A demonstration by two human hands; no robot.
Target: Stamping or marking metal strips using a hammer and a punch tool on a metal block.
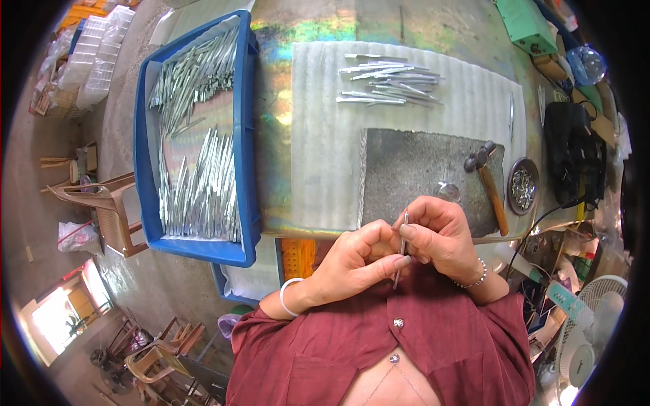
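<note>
Close to my chest, both hands hold one thin silver metal rod (402, 252), which stands almost lengthwise to my body. My left hand (359, 260) pinches its lower part, the thumb lying along it. With thumb and bent fingers, my right hand (437, 233) grips the upper part. On white foam sheet (325, 149) beyond them lies a loose pile of similar slim silver pieces (389, 81). A dark grey block with a flat top (406, 169) sits just past my hands. A small ball-ended hammer with a wooden handle (493, 193) rests across its right side.
At the left, a blue tray (248, 135) holds many silver rods in two heaps. A round dish (535, 183) of small metal parts stands right of the hammer. Farther right are a black bag-like object (575, 149), a green metal box (527, 27) and a fan (589, 325).
</note>
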